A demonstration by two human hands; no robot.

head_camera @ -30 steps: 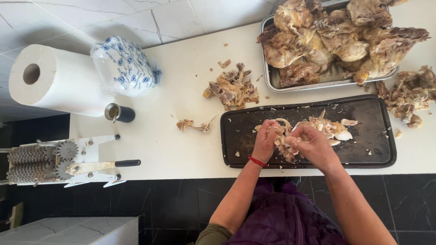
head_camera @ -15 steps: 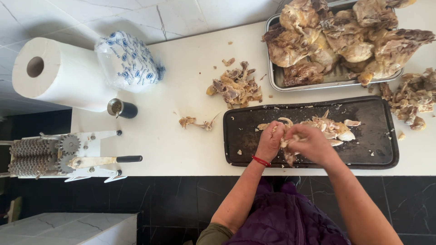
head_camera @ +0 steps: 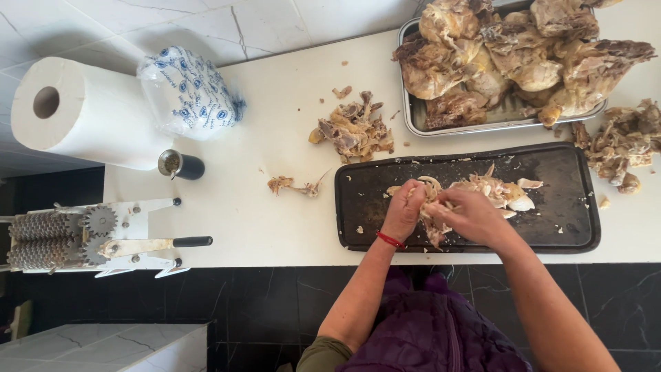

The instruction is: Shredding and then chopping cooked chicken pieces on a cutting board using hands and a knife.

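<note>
Black plastic forms the tray [head_camera: 571, 227] on which both hands work, at the near edge of the white counter [head_camera: 275, 227]. The left hand [head_camera: 405, 210], with a red band at its wrist, is closed in a narrow grip on the pale cooked chicken piece [head_camera: 435, 207]. The right hand [head_camera: 467, 217] is closed on the same piece from the opposite side, so the two hands touch across it. Which fingers bear on the meat cannot be told, since the backs of the hands cover them.

Shredded white meat [head_camera: 502, 193] lies on the tray just beyond the right hand. Beyond both hands, off the tray, sits a pile of skin and bone scraps [head_camera: 352, 131]. A smaller scrap [head_camera: 292, 184] lies to the left of the left hand, near the tray's edge. A metal pan [head_camera: 420, 124] of whole cooked chickens [head_camera: 509, 62] stands well beyond the right hand. A second scrap heap [head_camera: 623, 141] lies to the far right.

Well to the left of the left hand are a paper towel roll [head_camera: 82, 114], a blue-patterned plastic bag [head_camera: 193, 93], a small dark cup [head_camera: 180, 165] and a white geared hand-crank machine [head_camera: 89, 234].
</note>
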